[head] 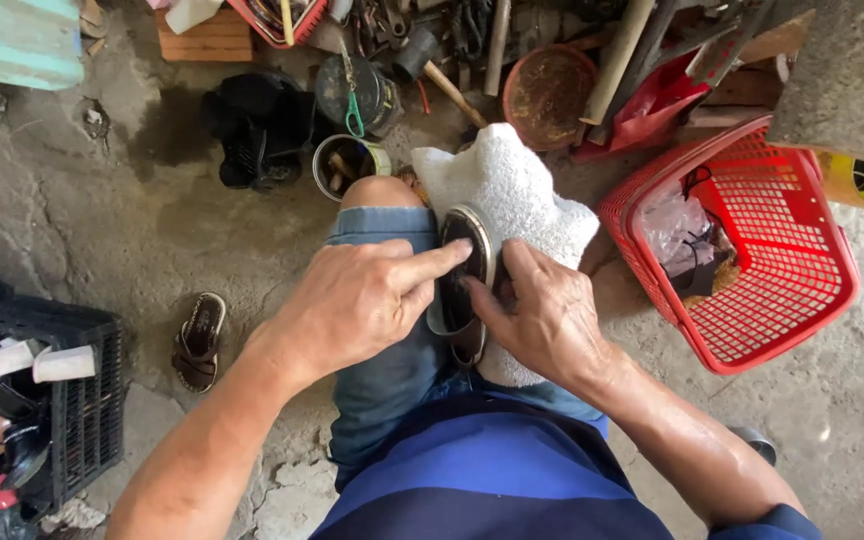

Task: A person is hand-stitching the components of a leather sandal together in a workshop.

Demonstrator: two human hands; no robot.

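At the frame's centre, the sandal (464,275) lies on a white towel (512,190) over the knee. The left hand (357,300) presses its sole with a fingertip, not clenched; the right hand (542,310) grasps its edge. Gluing or pressing seems underway, calling for firm, even pressure.

A sandal (464,285) lies on the towel (512,190) across my knee (380,195). My left hand (357,300) rests on its left side, my right hand (542,315) on its right. A basket (802,290) stands on the floor (102,220) at right. A crate (82,400) sits near left; another sandal (199,340) lies beside it. A can (347,165) stands beyond my knee.
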